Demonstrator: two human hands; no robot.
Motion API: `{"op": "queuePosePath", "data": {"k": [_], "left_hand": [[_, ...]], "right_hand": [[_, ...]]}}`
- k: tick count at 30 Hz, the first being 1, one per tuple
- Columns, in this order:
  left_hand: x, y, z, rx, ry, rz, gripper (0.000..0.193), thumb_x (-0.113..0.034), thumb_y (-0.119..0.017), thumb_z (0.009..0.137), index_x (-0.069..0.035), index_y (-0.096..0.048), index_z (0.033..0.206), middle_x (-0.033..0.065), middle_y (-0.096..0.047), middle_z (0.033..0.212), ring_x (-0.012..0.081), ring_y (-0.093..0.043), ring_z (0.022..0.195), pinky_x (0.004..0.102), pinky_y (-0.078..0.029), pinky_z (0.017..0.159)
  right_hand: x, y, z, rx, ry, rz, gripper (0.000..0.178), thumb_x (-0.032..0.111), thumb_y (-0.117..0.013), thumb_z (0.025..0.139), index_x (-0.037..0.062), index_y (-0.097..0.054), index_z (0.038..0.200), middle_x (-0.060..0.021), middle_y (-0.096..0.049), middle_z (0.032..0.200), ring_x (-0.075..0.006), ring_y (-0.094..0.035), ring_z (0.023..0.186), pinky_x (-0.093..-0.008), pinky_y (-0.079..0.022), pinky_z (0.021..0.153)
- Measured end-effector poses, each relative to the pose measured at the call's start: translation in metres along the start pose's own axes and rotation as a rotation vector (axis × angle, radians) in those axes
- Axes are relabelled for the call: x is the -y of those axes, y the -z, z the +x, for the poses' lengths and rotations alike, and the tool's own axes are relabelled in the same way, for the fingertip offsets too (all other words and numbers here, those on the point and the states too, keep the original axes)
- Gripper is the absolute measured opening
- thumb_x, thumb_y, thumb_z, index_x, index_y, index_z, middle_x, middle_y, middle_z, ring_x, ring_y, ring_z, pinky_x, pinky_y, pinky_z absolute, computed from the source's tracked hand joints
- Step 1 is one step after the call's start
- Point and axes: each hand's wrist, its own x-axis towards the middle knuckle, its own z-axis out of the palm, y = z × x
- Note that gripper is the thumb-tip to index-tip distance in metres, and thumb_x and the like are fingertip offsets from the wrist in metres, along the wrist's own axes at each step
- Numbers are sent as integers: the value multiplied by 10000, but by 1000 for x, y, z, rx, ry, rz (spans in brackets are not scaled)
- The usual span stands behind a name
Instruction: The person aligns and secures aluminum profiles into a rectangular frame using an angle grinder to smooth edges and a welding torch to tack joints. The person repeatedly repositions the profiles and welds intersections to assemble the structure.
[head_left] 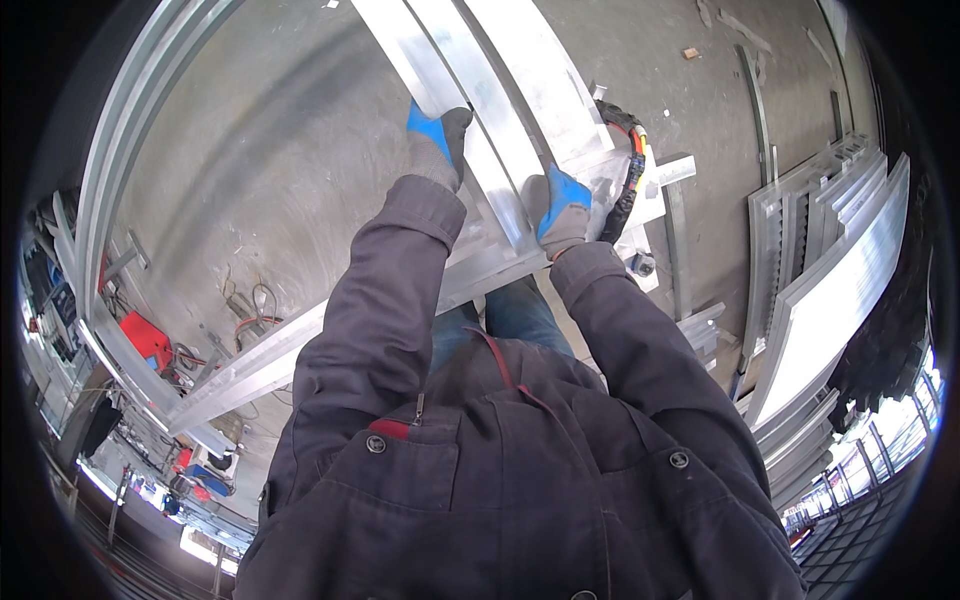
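Observation:
Long silvery metal profiles run away from me at the top middle. My left hand, in a grey and blue work glove, is closed on the left edge of the near metal profile. Lower down, on its right side, my right hand in a matching glove grips the same profile near its close end. Fingers of both hands are partly hidden under the metal. A wider bright metal panel lies just right of it. Beneath the close end, a long metal frame bar crosses in front of my legs.
A bundled black cable with coloured wires curves beside my right hand. Stacked metal panels stand at the right. Curved-looking metal rails rise at the left. A red object and loose cords lie on the floor.

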Motion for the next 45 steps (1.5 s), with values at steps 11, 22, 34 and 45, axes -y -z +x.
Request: {"op": "queuePosePath", "data": {"k": [11, 22, 34, 45], "left_hand": [[9, -3, 5, -56, -3, 118, 487, 24, -750, 895, 58, -666, 1374, 156, -791, 1165, 283, -784, 1001, 406, -643, 882], [-2, 6, 2, -30, 49, 131, 401, -26, -792, 914, 77, -726, 1296, 155, -807, 1125, 287, -789, 982, 422, -644, 879], [17, 31, 17, 89, 276, 98, 452, -194, -818, 1051, 39, -737, 1430, 180, -817, 1308, 302, -807, 1117, 449, -672, 941], [-54, -12, 43, -200, -49, 151, 515, -322, -801, 1101, 21, -650, 1454, 167, -808, 1191, 253, -758, 1029, 423, -603, 936]], "right_hand": [[0, -2, 0, -6, 11, -26, 541, 82, -677, 891, -22, -702, 1421, -266, -766, 1082, -490, -746, 1015, -534, -595, 897], [3, -4, 2, -41, 30, -11, 486, 134, -691, 926, -66, -708, 1369, -263, -763, 1046, -500, -743, 989, -547, -592, 884], [18, 15, 0, 91, -72, 42, 565, 108, -718, 889, -41, -678, 1433, -290, -757, 1099, -521, -722, 1054, -584, -574, 962], [9, 9, 7, 65, -14, -23, 606, 150, -751, 841, -81, -671, 1395, -266, -740, 1039, -492, -731, 992, -572, -571, 867]]}}
